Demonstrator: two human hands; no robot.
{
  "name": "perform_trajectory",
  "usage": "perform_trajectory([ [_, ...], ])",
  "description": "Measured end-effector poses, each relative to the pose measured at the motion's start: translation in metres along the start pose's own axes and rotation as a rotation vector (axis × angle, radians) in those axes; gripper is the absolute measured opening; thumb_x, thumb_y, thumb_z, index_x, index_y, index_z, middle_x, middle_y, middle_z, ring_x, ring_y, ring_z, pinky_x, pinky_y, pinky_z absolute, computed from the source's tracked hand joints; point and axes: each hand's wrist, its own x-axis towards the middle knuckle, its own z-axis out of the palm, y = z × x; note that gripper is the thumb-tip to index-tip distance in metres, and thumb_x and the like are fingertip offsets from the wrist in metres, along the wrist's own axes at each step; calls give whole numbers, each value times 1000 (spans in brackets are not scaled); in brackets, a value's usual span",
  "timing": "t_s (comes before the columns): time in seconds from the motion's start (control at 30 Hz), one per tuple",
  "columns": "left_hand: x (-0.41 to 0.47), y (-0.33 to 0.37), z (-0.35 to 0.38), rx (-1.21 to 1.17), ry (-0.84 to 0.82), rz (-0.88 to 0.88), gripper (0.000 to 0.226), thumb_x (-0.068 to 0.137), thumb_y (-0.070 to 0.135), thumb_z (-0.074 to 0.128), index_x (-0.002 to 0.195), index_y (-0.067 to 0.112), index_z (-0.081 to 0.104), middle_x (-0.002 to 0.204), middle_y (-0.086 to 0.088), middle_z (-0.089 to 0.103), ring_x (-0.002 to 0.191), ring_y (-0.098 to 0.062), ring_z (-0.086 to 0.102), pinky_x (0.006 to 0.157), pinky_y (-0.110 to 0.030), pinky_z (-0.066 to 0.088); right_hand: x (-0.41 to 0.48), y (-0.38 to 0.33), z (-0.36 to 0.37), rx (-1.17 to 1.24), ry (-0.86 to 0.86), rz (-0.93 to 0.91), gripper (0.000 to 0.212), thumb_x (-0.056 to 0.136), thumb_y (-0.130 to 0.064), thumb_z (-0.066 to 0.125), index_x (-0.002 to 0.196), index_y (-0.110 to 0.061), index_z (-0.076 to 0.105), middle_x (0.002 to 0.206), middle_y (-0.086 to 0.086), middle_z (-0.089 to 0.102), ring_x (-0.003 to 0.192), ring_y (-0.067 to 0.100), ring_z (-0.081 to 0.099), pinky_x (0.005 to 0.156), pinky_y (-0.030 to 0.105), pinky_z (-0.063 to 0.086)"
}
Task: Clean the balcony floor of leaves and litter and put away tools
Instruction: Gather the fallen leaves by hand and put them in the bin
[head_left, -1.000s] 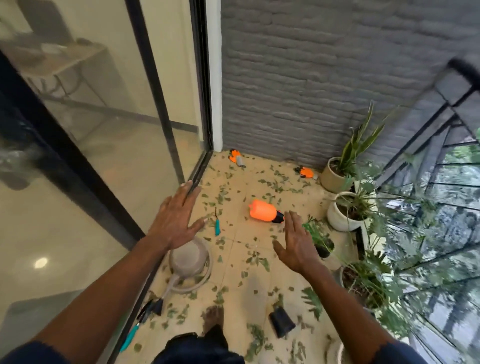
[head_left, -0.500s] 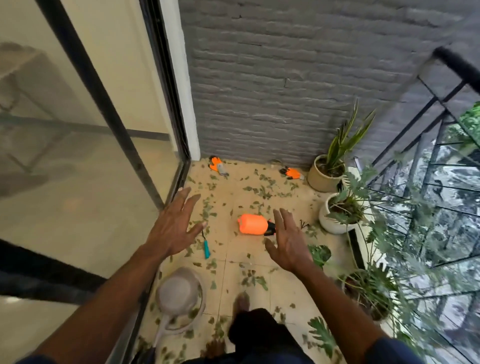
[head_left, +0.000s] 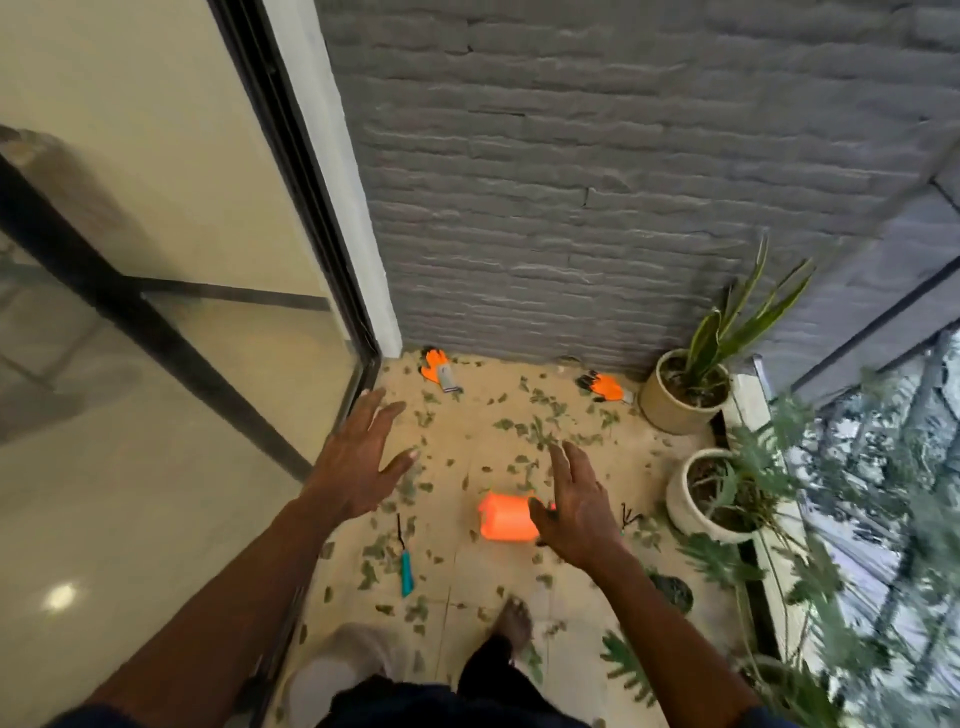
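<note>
Green leaf scraps (head_left: 540, 434) litter the tan tiled balcony floor (head_left: 467, 566). An orange spray bottle (head_left: 506, 517) lies on its side mid-floor. My right hand (head_left: 576, 501) hovers above it with fingers spread, holding nothing. My left hand (head_left: 358, 457) is spread open in the air near the glass door. A teal-handled tool (head_left: 406, 564) lies on the tiles below my left hand. Two orange gloves lie by the brick wall, one (head_left: 435, 366) at the left corner and the other (head_left: 605, 386) near the tan pot.
Sliding glass door (head_left: 182, 338) along the left. Grey brick wall (head_left: 571, 208) ahead. Tan pot (head_left: 675, 400) with a striped plant, white pot (head_left: 696, 499) and leafy plants line the right side by the railing. A small black tool (head_left: 629, 514) lies near the white pot. My bare foot (head_left: 514, 621) stands on the tiles.
I have stepped forward along the balcony; the far wall, gloves and bottle are closer. The grey round object has slid to the bottom edge. Both hands stay spread and hold nothing.
</note>
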Motion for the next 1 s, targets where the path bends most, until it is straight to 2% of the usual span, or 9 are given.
perform_trajectory([
  [0.1, 43, 1, 2, -10, 16, -22, 75, 97, 64, 49, 159, 25, 33, 171, -4, 20, 158, -26, 19, 116, -58, 37, 42, 21, -15, -19, -24, -7, 88, 101, -51, 53, 165, -14, 5, 172, 14, 4, 159, 32, 10, 122, 48, 30],
  [0.2, 71, -1, 1, -2, 3, -23, 73, 98, 58, 58, 158, 24, 34, 170, -6, 22, 157, -27, 22, 114, -57, 39, 73, 34, -23, 45, -9, 6, 88, 99, -50, 59, 164, -11, 14, 171, 16, 11, 157, 35, 15, 119, 51, 34],
  [0.4, 127, -8, -13, -19, 71, -57, 70, 98, 48, 65, 156, 18, 40, 168, -8, 25, 153, -26, 29, 113, -50, 40, 145, 36, -44, 19, -18, -30, 86, 100, -53, 54, 165, -14, 13, 172, 13, 8, 157, 33, 17, 120, 49, 33],
  [0.5, 160, -23, -12, -28, 90, -76, 69, 97, 47, 67, 154, 17, 42, 167, -8, 27, 151, -28, 33, 110, -53, 43, 180, 34, -53, 14, -36, -33, 85, 101, -52, 54, 165, -16, 12, 173, 11, 4, 158, 31, 15, 120, 50, 33],
  [0.63, 220, -54, -10, -96, 109, -144, 68, 95, 46, 70, 153, 18, 45, 164, -7, 31, 139, -29, 51, 104, -53, 51, 245, 35, -63, -21, -68, -59, 85, 100, -51, 56, 165, -19, 11, 173, 8, 1, 159, 30, 9, 123, 49, 29],
  [0.8, 309, -94, -18, -167, 115, -244, 66, 97, 48, 65, 153, 21, 43, 166, -6, 29, 140, -31, 49, 108, -47, 47, 346, 23, -82, -13, -65, -69, 83, 100, -45, 61, 165, -18, 17, 173, 9, 5, 159, 29, 8, 127, 43, 22],
  [0.9, 351, -115, -24, -229, 95, -333, 64, 98, 45, 67, 153, 21, 44, 165, -6, 29, 141, -30, 48, 108, -45, 45, 401, 6, -95, -17, -104, -35, 81, 98, -41, 64, 163, -18, 21, 172, 11, 10, 158, 31, 14, 126, 41, 24],
  [1.0, 384, -132, -26, -272, 96, -342, 63, 96, 43, 70, 149, 15, 49, 159, -8, 36, 139, -31, 49, 104, -47, 48, 447, -10, -103, -25, -155, -45, 79, 99, -42, 62, 163, -19, 22, 172, 11, 11, 158, 30, 15, 125, 41, 26],
])
